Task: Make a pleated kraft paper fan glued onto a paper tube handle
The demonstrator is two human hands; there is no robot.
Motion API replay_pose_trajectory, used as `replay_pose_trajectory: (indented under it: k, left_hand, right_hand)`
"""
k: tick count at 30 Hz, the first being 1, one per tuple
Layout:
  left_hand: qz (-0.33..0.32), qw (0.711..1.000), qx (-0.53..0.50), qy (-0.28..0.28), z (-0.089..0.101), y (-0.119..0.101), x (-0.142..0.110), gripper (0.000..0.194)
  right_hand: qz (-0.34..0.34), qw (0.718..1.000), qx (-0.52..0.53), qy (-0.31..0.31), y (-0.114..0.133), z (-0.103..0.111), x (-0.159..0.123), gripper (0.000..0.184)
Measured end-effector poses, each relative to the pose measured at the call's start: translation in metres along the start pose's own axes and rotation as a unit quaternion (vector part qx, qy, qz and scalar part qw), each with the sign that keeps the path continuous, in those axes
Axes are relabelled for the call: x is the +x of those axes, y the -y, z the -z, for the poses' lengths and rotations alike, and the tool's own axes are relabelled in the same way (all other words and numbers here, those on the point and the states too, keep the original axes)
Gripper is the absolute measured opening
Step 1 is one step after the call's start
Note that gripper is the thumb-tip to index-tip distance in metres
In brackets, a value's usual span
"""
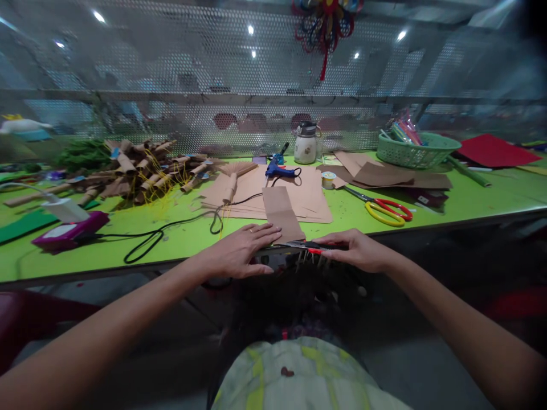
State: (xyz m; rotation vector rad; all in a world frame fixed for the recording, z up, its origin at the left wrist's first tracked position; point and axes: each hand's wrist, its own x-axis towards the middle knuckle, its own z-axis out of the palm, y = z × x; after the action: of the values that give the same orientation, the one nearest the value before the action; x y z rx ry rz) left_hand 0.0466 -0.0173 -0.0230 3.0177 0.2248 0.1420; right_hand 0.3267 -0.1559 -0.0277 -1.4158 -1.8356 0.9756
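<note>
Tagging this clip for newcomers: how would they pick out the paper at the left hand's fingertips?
On the bright green table, find the stacked brown sheets with the blue glue gun on them. A smaller brown piece overlaps their near side and runs toward the table edge, touched by the left hand. It is much narrower than those sheets.

scissors (315,246) partly hidden by right fingers (338,237), ornament (328,23) cropped above

dim | light spots (250,29) glare up top | dark under table (504,195) | edges smeared (stretched too)
</note>
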Motion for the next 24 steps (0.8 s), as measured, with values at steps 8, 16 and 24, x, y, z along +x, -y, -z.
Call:
replay_pose_trajectory:
  k: [8,16,24]
  left_hand:
    - [-0.002,1.0,-0.01,-0.008,-0.003,0.003,0.0,0.076]
    - [-0.014,0.998,-0.051,-0.03,-0.004,0.009,-0.002,0.058]
    - [-0.01,0.998,-0.052,-0.028,-0.002,0.011,-0.005,0.038]
  right_hand:
    - [-0.04,0.998,0.046,-0.009,0.001,0.0,-0.016,0.047]
    - [-0.095,0.98,0.02,-0.175,-0.016,0.026,-0.03,0.054]
    - [-0.06,0.929,-0.226,-0.286,-0.035,0.052,0.023,0.051]
